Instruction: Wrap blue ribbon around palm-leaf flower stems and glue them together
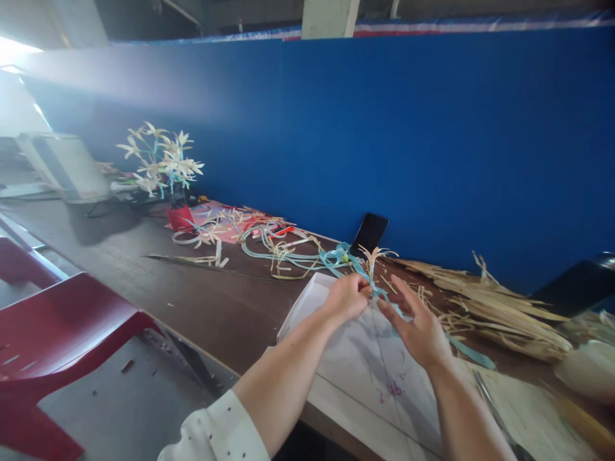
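Note:
My left hand (350,296) is closed in a pinch on the stem of a pale straw-like flower (373,257), just below its thin pointed petals. Light blue ribbon (379,291) runs around the stem and across toward the other side. My right hand (417,323) is beside it with thumb and fingers spread apart; whether the ribbon touches the fingers is hard to see. Under both hands lies a white box lid or board (336,384) with red handwriting. A thin dark line, perhaps a wire, hangs down below the flower.
Dry leaf strips (500,307) are piled at the right. A phone (369,234) leans on the blue partition (432,141). Coiled ribbons (288,253) and loose flowers lie on the brown table (230,301). A flower arrangement (166,160) stands in a red pot (180,218); red chairs (72,320) are at left.

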Demonstrator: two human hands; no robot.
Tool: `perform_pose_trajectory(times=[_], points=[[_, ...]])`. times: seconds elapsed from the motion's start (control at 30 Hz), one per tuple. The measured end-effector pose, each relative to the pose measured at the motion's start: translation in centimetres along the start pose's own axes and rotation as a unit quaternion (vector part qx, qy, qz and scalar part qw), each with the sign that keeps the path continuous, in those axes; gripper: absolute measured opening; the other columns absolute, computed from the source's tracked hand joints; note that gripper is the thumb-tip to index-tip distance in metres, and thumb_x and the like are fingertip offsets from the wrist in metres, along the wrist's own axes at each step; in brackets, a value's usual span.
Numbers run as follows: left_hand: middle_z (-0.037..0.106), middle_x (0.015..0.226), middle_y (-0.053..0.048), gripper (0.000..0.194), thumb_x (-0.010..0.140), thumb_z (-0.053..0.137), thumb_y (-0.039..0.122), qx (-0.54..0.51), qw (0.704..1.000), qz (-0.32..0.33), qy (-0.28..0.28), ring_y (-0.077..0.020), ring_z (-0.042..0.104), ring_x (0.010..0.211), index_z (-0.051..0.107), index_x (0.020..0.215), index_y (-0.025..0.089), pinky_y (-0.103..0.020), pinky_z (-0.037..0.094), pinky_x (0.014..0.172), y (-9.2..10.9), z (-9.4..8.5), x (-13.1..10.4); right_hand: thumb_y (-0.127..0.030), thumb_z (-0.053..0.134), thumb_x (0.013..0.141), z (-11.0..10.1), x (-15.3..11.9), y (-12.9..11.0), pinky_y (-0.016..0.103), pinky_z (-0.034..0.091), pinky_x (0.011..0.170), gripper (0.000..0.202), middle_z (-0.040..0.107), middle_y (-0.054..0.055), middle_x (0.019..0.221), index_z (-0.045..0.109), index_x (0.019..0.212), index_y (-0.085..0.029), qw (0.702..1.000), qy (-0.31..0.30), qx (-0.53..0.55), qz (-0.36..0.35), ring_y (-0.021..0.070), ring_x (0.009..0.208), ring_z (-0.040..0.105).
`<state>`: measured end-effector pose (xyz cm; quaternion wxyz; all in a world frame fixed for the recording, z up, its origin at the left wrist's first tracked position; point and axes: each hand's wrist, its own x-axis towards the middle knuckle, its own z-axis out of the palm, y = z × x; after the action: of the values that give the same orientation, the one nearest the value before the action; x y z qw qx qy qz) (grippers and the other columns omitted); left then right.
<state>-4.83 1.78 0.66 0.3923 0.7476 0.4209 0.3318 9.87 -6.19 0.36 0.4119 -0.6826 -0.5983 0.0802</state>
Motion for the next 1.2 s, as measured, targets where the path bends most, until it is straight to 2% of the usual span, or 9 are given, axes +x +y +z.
perform_pose_trajectory(times=[0.13,0.33,0.4,0.47,0.6,0.7,0.93,1.1,1.2], points=[[0.066,0.08,-0.004,0.02,0.081,0.046,0.034,0.021,1.0,0.008,0.013,-0.0158,0.059,0.076,0.058,0.079,0.018,-0.025,0.044,0.069,0.1,-0.2,-0.1,-0.048,0.064,0.073,0.2,0.1,0.3,0.034,0.047,0.068,0.067,0.064,0.002,0.072,0.046,0.131,-0.019,0.983,-0.02,0.165,0.074,0.0188,0.067,0.061],[0.065,0.082,-0.004,0.02,0.082,0.044,0.032,0.061,0.998,0.026,0.013,-0.0161,0.057,0.076,0.058,0.077,0.017,-0.027,0.043,0.071,0.2,-0.1,-0.2,-0.041,0.068,0.071,-1.0,0.2,-0.6,0.02,0.029,0.04,0.041,0.034,-0.009,0.049,0.063,0.104,-0.017,0.877,0.015,0.45,0.167,0.0046,0.039,0.024],[0.065,0.083,-0.005,0.02,0.082,0.044,0.031,0.065,0.998,0.016,0.007,-0.0162,0.057,0.076,0.058,0.079,0.017,-0.027,0.043,0.07,0.3,-0.1,-0.2,-0.04,0.069,0.07,-1.5,0.2,-0.7,0.02,0.026,0.039,0.04,0.031,-0.009,0.049,0.064,0.103,-0.017,0.868,0.012,0.47,0.163,0.0039,0.04,0.02],[0.065,0.082,-0.005,0.02,0.082,0.044,0.03,0.065,0.998,0.011,0.005,-0.0161,0.057,0.076,0.058,0.08,0.017,-0.026,0.042,0.069,0.3,-0.2,-0.2,-0.04,0.071,0.067,-1.8,0.2,-0.7,0.021,0.027,0.04,0.045,0.037,-0.008,0.051,0.063,0.107,-0.018,0.9,0.03,0.408,0.149,0.0049,0.04,0.025],[0.064,0.079,-0.004,0.018,0.081,0.044,0.029,0.058,0.998,0.021,0.009,-0.0157,0.057,0.075,0.057,0.076,0.017,-0.026,0.041,0.068,0.2,-0.3,-0.2,-0.042,0.073,0.062,-2.0,0.2,-0.8,0.024,0.033,0.045,0.044,0.056,-0.001,0.058,0.069,0.1,-0.02,0.98,0.06,0.127,0.14,0.0117,0.048,0.044],[0.065,0.079,-0.003,0.02,0.081,0.043,0.031,0.042,0.999,0.023,0.004,-0.0153,0.057,0.074,0.056,0.076,0.018,-0.025,0.041,0.067,0.1,-0.3,-0.1,-0.048,0.068,0.066,-2.0,0.2,-0.6,0.025,0.034,0.046,0.036,0.055,-0.001,0.052,0.072,0.089,-0.019,0.986,0.035,0.067,0.149,0.013,0.048,0.046],[0.064,0.081,-0.003,0.019,0.082,0.042,0.03,0.047,0.999,0.027,0.0,-0.0151,0.056,0.075,0.055,0.075,0.017,-0.025,0.041,0.067,0.1,-0.2,0.0,-0.049,0.068,0.064,-1.3,0.5,1.6,0.025,0.039,0.049,0.04,0.062,0.002,0.066,0.069,0.086,-0.016,0.961,0.069,0.218,0.153,0.0134,0.054,0.05],[0.064,0.079,-0.004,0.018,0.082,0.042,0.027,0.056,0.998,0.04,-0.003,-0.0154,0.056,0.076,0.055,0.076,0.017,-0.025,0.04,0.069,0.3,-0.2,-0.2,-0.051,0.061,0.07,-1.7,0.4,0.9,0.029,0.04,0.055,0.037,0.062,0.003,0.066,0.069,0.087,-0.019,0.986,0.113,0.047,0.11,0.0172,0.058,0.053],[0.063,0.079,-0.004,0.019,0.082,0.041,0.027,0.06,0.998,0.037,-0.006,-0.0154,0.056,0.075,0.055,0.075,0.016,-0.025,0.04,0.068,0.4,-0.3,-0.2,-0.048,0.055,0.076,-2.0,0.4,0.5,0.03,0.04,0.059,0.031,0.06,0.004,0.068,0.066,0.081,-0.02,0.989,0.141,-0.04,0.034,0.018,0.061,0.052]])
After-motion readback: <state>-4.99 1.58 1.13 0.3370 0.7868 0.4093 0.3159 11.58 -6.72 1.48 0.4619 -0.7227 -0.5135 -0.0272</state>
